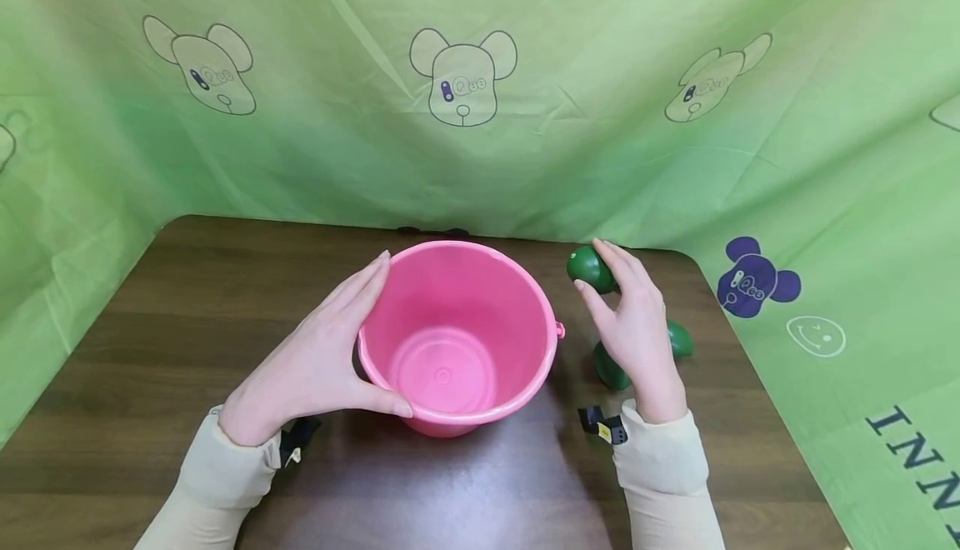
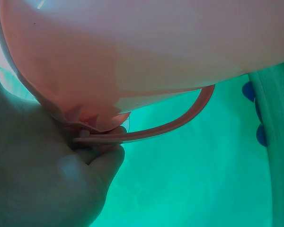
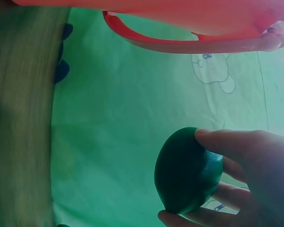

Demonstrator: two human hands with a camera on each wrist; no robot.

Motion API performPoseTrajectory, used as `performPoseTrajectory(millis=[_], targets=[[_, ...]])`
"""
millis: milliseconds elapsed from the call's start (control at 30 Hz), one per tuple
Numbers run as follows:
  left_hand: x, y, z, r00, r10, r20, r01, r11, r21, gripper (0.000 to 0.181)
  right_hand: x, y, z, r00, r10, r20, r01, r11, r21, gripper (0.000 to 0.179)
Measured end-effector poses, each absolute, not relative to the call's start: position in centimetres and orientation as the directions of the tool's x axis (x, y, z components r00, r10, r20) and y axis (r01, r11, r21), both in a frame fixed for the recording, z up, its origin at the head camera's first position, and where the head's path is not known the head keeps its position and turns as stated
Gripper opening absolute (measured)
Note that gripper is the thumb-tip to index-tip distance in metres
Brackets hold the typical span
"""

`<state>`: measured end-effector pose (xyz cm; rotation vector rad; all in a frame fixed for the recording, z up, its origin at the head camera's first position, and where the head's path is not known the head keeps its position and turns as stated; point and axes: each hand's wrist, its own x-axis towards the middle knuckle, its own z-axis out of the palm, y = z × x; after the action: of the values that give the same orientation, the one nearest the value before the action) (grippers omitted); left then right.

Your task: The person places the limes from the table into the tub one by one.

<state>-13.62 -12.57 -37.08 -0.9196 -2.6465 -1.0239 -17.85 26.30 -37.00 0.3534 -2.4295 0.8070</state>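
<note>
A pink plastic bucket (image 1: pixel 457 412) is held by my left hand (image 1: pixel 318 362), thumb at the near rim and fingers along its left side. The left wrist view shows the bucket's handle (image 2: pixel 163 128) hanging beside that hand. Right of the bucket, my right hand (image 1: pixel 633 317) pinches a glossy dark green lime (image 1: pixel 588 268) between thumb and fingers. In the right wrist view the lime (image 3: pixel 187 170) has a pointed lower end and hangs apart from the bucket. The bucket's inside shows only its bare round bottom.
Partly hidden behind my right wrist, one green lime (image 1: pixel 611 367) lies on the brown wooden table (image 1: pixel 187 308), with another lime (image 1: pixel 679 339) just right of it. A green printed cloth (image 1: pixel 330 150) hangs along the table's back and sides.
</note>
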Motion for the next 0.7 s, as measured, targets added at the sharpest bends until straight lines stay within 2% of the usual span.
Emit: performPoseTrajectory(millis=[300, 700], targets=[[-13.5, -12.6, -37.1, -0.799, 0.488, 0.351, 0.598, 0.579, 0.554, 0.144, -17.4, 26.2, -36.4, -0.804, -0.065, 0.591, -0.412, 0.778, -0.475, 0.061], [-13.5, -12.5, -37.0, -0.798, 0.49, 0.351, 0.598, 0.577, 0.557, 0.144, -16.3, 25.8, -35.3, -0.748, -0.058, 0.661, -0.454, 0.771, -0.446, 0.062]])
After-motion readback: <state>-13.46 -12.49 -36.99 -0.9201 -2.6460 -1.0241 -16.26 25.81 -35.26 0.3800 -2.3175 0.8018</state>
